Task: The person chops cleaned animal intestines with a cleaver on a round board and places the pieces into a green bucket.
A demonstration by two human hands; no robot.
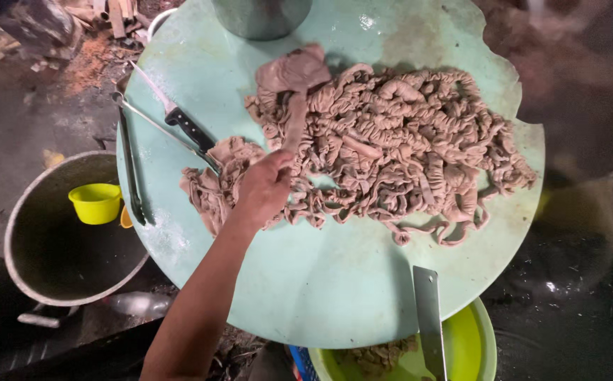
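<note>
My left hand [262, 192] reaches in from the lower left and is closed on a pale strip of intestine [295, 123]. The strip runs up to a flat flap of tripe-like meat [293, 69]. A large tangled heap of pinkish-brown intestines [405, 148] covers the middle and right of the round pale green cutting board [306, 296]. A smaller clump [211, 187] lies just left of my hand. My right hand is out of sight. A cleaver blade [429, 317] pokes in at the bottom edge, its handle hidden.
A black-handled knife [179, 120] and metal tongs [130, 166] lie on the board's left side. A big metal pot [21, 226] holding a yellow bowl [95, 202] stands at the left. A steel pot [260, 17] sits at the top, a green basin [479, 346] below.
</note>
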